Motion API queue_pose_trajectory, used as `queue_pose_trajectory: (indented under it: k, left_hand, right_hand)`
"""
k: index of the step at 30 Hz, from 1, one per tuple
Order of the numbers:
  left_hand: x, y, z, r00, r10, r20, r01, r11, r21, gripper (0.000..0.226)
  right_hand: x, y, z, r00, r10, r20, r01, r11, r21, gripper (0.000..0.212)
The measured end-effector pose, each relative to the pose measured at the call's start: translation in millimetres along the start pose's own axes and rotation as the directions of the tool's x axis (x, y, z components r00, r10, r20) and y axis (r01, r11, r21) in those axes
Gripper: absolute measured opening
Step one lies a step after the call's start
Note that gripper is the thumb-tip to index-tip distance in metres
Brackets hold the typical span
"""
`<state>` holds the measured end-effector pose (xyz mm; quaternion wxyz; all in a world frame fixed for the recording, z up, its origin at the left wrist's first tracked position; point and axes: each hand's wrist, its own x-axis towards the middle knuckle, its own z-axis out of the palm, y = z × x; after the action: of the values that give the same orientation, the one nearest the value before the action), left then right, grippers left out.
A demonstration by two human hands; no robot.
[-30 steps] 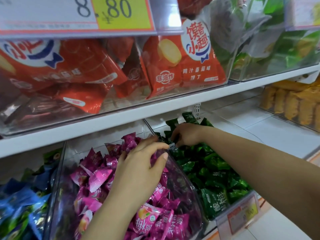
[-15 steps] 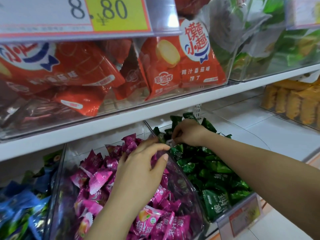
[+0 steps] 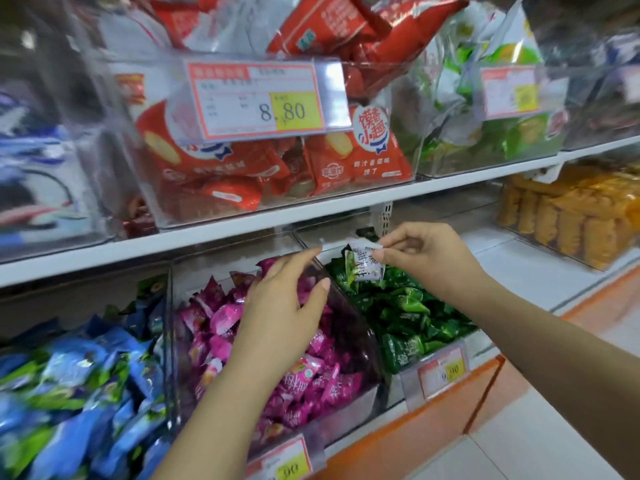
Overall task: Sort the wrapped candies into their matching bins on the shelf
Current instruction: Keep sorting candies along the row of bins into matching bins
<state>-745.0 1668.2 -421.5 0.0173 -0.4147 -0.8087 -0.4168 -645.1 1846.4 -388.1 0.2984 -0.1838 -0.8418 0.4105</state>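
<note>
The right hand (image 3: pixel 429 258) pinched a pale wrapped candy (image 3: pixel 366 266) by its top edge between thumb and fingers, holding it just above the back of the green candies (image 3: pixel 408 313). The left hand (image 3: pixel 284 306) hung over the pink candies (image 3: pixel 221 317), fingers loosely spread and holding nothing, their tips near the clear divider wall (image 3: pixel 349 317) between pink and green. Blue candies (image 3: pixel 86 375) filled the bin to the left. The white upper shelf (image 3: pixel 242 225) ran close above both hands, carrying red snack packs (image 3: pixel 360 157) behind a price tag (image 3: pixel 256 98). To the right, bare shelf floor (image 3: pixel 519 261) lay open before a bin of orange snacks (image 3: pixel 571 220).
</note>
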Motion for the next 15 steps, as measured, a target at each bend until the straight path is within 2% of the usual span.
queue_pose_trajectory:
  k: [4,7,11,15]
  left_hand:
    - [-30,18,-19,0.993,0.017,0.113,0.02,0.949,-0.315,0.067]
    - [-61,21,-39,0.986,0.039,0.163,0.022,0.935,-0.355,0.068]
    - [-100,10,-73,0.998,0.013,0.056,0.011,0.916,-0.402,0.038]
    - [-133,-20,-109,0.995,-0.08,-0.057,0.047,0.897,-0.439,0.034]
  right_hand:
    - [-49,-38,8,0.987,-0.05,0.152,0.035,0.995,0.098,0.011]
    - [-75,-66,22,0.972,-0.082,0.219,0.043,0.984,0.175,0.013]
    - [-101,-100,52,0.951,-0.127,0.281,0.066,0.974,0.216,0.006]
    - [-116,-130,91,0.915,-0.129,0.382,0.051,0.977,0.208,0.009]
